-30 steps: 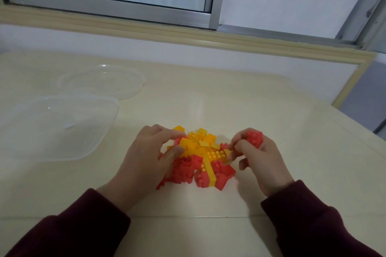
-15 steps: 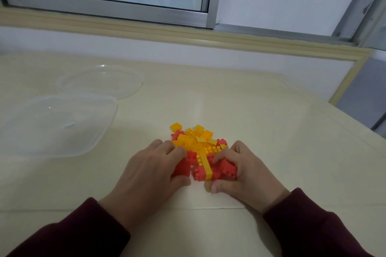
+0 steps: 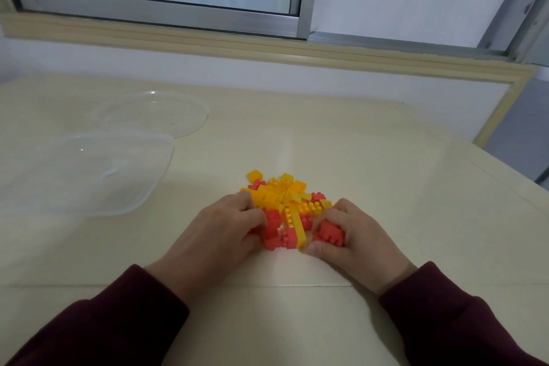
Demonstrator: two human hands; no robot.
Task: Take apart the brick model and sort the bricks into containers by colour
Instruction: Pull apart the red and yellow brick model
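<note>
Early days: brick model (image 3: 285,211) sits on worktop (image 3: 371,157) mostly intact, left hand (image 3: 225,232) clamped on its red side, right hand (image 3: 353,238) gripping a red chunk w/ nothing yet in either clear container (image 3: 86,172), so all sorting's left.

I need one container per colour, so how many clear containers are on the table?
2. A round clear dish sits far left on the table; a rounded rectangular clear container lies just in front of it, left of the brick model. Neither holds bricks yet.
</note>
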